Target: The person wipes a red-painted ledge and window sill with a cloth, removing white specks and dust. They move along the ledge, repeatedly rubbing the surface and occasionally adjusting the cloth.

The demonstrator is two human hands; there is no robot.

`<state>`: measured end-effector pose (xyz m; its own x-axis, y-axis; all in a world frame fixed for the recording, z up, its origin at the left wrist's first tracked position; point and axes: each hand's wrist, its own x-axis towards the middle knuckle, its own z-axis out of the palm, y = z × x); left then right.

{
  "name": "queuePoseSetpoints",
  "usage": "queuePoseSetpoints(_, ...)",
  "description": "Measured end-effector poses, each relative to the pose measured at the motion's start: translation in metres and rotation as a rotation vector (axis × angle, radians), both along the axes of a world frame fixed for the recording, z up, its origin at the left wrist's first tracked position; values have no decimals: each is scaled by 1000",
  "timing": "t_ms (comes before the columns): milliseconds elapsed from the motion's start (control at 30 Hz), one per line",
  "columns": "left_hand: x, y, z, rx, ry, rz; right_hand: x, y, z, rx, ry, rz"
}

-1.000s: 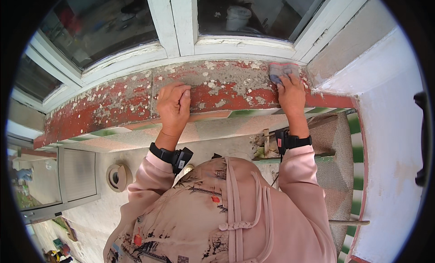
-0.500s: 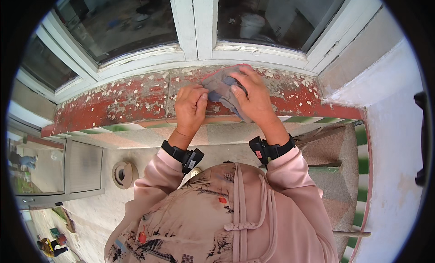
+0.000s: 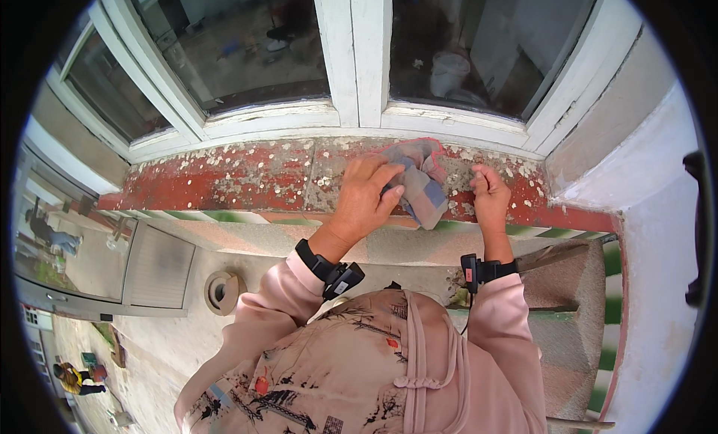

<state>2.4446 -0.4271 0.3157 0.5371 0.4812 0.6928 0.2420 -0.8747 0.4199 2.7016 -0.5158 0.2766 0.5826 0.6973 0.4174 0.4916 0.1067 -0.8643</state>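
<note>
My left hand (image 3: pixel 363 198) is closed on the left side of a crumpled cloth (image 3: pixel 428 188), grey and blue checked with a red edge. The cloth lies over the windowsill (image 3: pixel 247 172), whose red paint is flaking and spotted with pale specks. One corner of the cloth hangs past the sill's front edge. Right of the cloth and apart from it, my right hand (image 3: pixel 491 198) is over the sill with its fingers curled in a pinch. Whatever those fingers hold, if anything, is too small to make out.
White-framed windows (image 3: pixel 359 60) rise behind the sill. A pale wall (image 3: pixel 651 209) bounds it on the right. Below at left stand a round ring-shaped object (image 3: pixel 223 292) and an open door (image 3: pixel 157 266). Farther off, a person in yellow (image 3: pixel 73 378) is bent over.
My right hand has let go of the cloth and moved right. My left hand has moved right and taken hold of the cloth. The view has shifted, so the windows appear lower.
</note>
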Motion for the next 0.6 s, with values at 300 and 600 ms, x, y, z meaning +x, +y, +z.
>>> queuePoseSetpoints(300, 74, -23, -7, 44, 515, 81, -3, -3, 1, 23, -20, -10)
queuePoseSetpoints(600, 12, -1, -8, 70, 497, -52, 3, -2, 0, 9, 5, -36)
